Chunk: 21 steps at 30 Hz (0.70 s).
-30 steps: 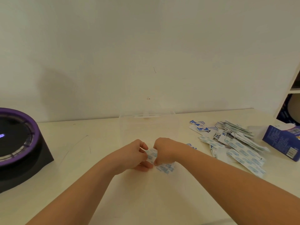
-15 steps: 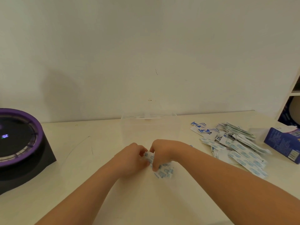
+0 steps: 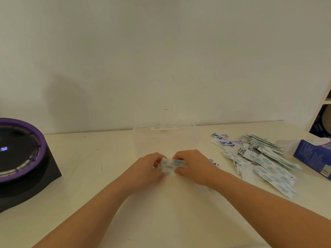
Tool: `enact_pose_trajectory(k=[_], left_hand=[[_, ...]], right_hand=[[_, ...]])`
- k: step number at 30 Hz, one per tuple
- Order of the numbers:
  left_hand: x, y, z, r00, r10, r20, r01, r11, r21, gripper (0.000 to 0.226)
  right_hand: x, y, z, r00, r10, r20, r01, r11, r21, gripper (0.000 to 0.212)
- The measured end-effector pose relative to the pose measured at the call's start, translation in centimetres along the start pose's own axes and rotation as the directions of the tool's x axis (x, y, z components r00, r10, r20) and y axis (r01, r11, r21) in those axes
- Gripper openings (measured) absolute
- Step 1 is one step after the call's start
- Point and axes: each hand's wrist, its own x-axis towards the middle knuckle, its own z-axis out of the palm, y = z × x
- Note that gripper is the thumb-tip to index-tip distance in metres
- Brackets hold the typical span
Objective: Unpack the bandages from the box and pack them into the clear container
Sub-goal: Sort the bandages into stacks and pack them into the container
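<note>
While our left hand (image 3: 147, 168) and right hand (image 3: 194, 164) pinch the bandages (image 3: 171, 166), loose ones could slip out before the container (image 3: 164, 138).

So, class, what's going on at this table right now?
A person grips a small stack of white-and-blue wrapped bandages by its ends, left hand and right hand both curled on it, at the clear plastic container mid-table. Whether the stack is inside it yet is unclear. A big loose pile of bandages lies to the right, beside the blue cardboard box.
</note>
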Motion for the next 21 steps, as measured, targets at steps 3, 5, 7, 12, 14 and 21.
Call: enact_pose_trajectory(k=[3, 5, 7, 12, 14, 21], left_hand=[[-0.1, 0.5, 0.7, 0.999, 0.042, 0.019, -0.041, 0.998, -0.036, 0.053], [-0.2, 0.7, 1.4, 0.997, 0.072, -0.002, -0.072, 0.997, -0.028, 0.057], [-0.2, 0.6, 1.9, 0.995, 0.092, -0.033, -0.093, 0.995, -0.028, 0.057], [-0.3, 0.3, 2.7, 0.987, 0.130, -0.093, -0.131, 0.991, -0.005, 0.054], [-0.3, 0.3, 3.0, 0.983, 0.135, -0.124, -0.135, 0.991, 0.001, 0.054], [0.0, 0.1, 3.5, 0.960, 0.213, -0.184, -0.199, 0.976, 0.091, 0.052]], right_hand=[[-0.5, 0.4, 0.6, 0.999, -0.015, -0.029, 0.018, 0.996, 0.093, 0.032], [-0.9, 0.6, 0.9, 0.999, -0.013, -0.039, 0.017, 0.993, 0.121, 0.043], [-1.2, 0.9, 1.0, 0.998, 0.012, -0.060, -0.002, 0.986, 0.166, 0.051], [-1.3, 1.7, 1.2, 0.994, 0.068, -0.085, -0.043, 0.963, 0.267, 0.055], [-1.2, 1.6, 1.7, 0.993, 0.074, -0.089, -0.043, 0.951, 0.305, 0.055], [-1.1, 1.3, 2.4, 0.989, 0.067, -0.128, -0.027, 0.956, 0.291, 0.050]])
